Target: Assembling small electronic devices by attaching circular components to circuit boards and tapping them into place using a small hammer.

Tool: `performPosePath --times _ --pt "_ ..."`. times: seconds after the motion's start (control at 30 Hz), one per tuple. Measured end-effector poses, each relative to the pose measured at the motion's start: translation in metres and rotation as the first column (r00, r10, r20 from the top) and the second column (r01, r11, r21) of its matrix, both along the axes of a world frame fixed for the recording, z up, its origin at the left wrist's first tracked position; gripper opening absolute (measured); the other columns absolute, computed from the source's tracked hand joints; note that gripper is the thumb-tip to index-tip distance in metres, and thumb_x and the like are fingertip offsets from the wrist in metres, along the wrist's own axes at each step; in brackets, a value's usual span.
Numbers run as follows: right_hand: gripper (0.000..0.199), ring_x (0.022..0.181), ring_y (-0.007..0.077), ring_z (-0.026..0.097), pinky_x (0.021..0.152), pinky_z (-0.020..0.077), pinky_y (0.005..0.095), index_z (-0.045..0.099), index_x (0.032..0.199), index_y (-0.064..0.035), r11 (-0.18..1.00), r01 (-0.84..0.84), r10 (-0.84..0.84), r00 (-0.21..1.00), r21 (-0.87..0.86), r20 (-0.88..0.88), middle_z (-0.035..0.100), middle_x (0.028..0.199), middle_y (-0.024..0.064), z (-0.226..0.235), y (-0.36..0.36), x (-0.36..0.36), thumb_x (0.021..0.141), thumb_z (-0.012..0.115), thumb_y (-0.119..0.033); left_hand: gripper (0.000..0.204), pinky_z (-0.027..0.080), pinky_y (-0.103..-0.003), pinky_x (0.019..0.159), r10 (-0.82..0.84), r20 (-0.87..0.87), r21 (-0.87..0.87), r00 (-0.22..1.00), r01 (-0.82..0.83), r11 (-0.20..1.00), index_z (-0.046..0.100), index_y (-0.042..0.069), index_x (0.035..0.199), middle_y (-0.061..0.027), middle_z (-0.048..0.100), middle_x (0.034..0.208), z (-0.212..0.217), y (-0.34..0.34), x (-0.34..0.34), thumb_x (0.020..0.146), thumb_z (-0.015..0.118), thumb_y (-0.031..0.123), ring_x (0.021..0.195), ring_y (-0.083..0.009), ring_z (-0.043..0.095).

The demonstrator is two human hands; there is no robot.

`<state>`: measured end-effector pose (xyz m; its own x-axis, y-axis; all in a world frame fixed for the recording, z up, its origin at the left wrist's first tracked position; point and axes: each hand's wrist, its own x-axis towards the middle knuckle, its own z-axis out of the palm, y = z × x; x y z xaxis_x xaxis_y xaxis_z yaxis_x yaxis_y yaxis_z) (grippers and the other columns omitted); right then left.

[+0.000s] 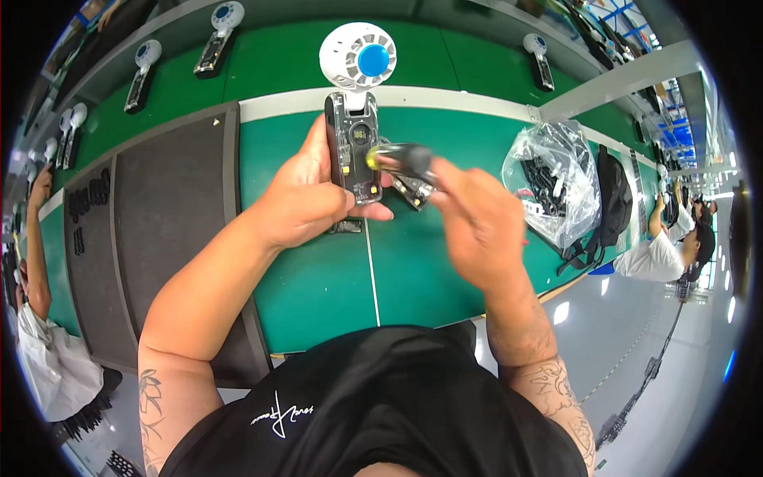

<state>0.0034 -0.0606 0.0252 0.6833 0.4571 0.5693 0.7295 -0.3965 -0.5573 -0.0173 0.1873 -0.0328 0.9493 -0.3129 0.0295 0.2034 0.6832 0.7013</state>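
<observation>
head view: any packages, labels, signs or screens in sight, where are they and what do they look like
Small display: on the clear handle of the handheld fan in the left hand; dark, rounded, lit digits.
Plastic bag: on the green bench, right of the right hand; clear, crumpled, holding black parts.
No signs seen.

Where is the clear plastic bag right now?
In the head view, the bag lies on the green bench at the person's right, just beyond the right hand.
</observation>
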Motion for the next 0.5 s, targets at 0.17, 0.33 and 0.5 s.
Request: performPosePath --times 0.17,0.33,0.5 --pt "0.045 0.065 0.0197 0.055 0.062 0.0484 0.0330 0.076 0.131 -0.0130 0.980 0.049 -0.058 0.997 -0.193 -0.044 0.066 0.085 0.0034 -0.010 0.026 0.016 0.089 0.072 0.002 0.080 0.066 -0.046 0.084 0.008 -0.115 0.110 0.993 0.005 0.994 0.028 0.013 0.161 -0.0185 0.060 0.126 0.002 0.001 -0.003 0.088 0.054 -0.006 0.110 -0.0263 0.066" --pt "0.043 0.068 0.0207 0.057 0.065 0.0497 0.0344 0.076 0.131 -0.0113 0.974 0.133 -0.133 0.991 -0.186 0.010 0.067 0.086 0.0049 -0.022 -0.001 0.032 0.090 0.072 0.001 0.062 0.066 -0.044 0.080 0.085 -0.192 0.018 0.978 -0.083 0.996 0.038 0.010 0.154 -0.0185 0.061 0.122 0.000 0.000 0.001 0.095 0.053 -0.002 0.102 -0.0256 0.067" --pt "0.039 0.076 0.0223 0.061 0.071 0.0518 0.0356 0.075 0.129 -0.0093 0.900 0.308 -0.380 0.901 -0.308 -0.208 0.068 0.094 0.0072 -0.057 -0.021 0.052 0.090 0.074 -0.003 0.052 0.066 -0.041 0.076 0.077 -0.186 -0.090 0.980 -0.095 0.991 0.044 0.008 0.149 -0.0182 0.063 0.120 -0.012 0.005 0.004 0.099 0.054 -0.001 0.095 -0.0255 0.068"
